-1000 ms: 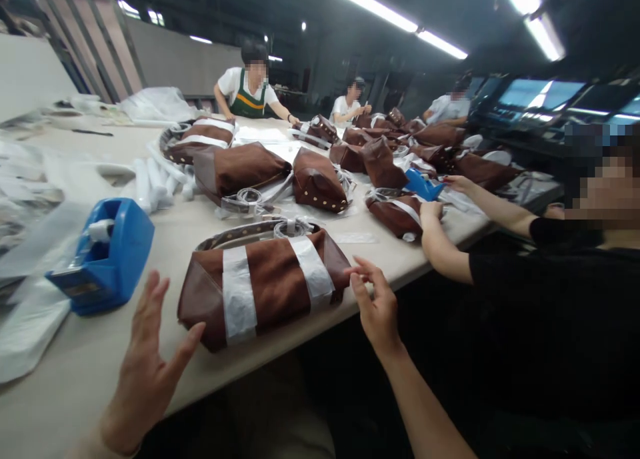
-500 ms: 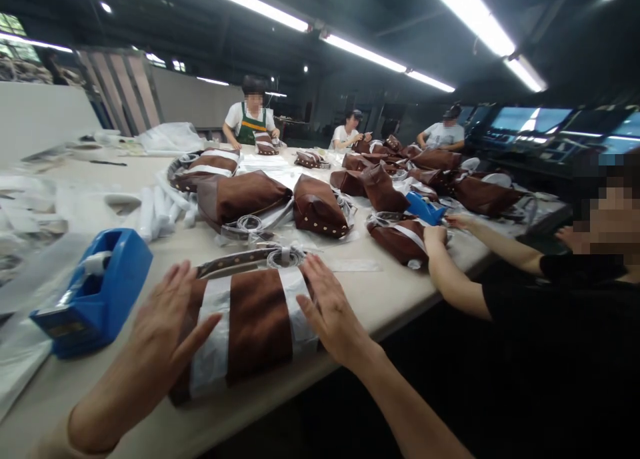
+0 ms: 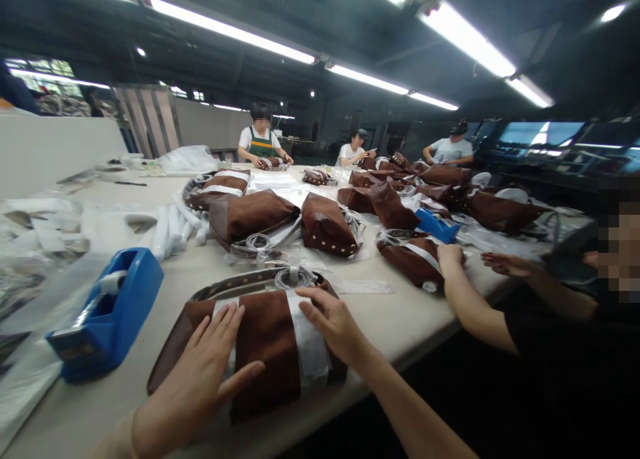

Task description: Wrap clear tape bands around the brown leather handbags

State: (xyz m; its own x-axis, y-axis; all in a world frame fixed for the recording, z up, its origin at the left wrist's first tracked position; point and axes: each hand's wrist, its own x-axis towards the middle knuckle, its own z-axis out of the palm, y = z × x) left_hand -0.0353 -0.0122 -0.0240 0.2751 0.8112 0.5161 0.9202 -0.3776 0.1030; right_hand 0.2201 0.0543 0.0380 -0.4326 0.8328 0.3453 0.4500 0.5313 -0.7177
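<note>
A brown handbag (image 3: pixel 267 339) lies on its side at the table's near edge, with two white wrapping strips around it. My left hand (image 3: pixel 205 365) rests flat over the left strip, fingers stretched out and thumb spread. On the right strip (image 3: pixel 307 342) lies my right hand (image 3: pixel 337 322), its fingers extended over the bag's upper edge and the thumb apart. Behind the bag runs its studded strap (image 3: pixel 225 284), with a coiled, plastic-wrapped cord (image 3: pixel 293 277) beside it. The far part of the left strip is hidden beneath my left hand.
A blue tape dispenser (image 3: pixel 113 322) stands left of the bag. Several brown bags, including one (image 3: pixel 253 219), cover the table's middle. At right, a co-worker's hand (image 3: pixel 450 255) touches another bag (image 3: pixel 410 262) near a second blue dispenser (image 3: pixel 437 225). White plastic wrap (image 3: pixel 55 225) is heaped at left.
My left hand has moved right, from the bag's left end onto the left strip. My right hand stays at the right strip. The co-worker's far hand has left the second dispenser.
</note>
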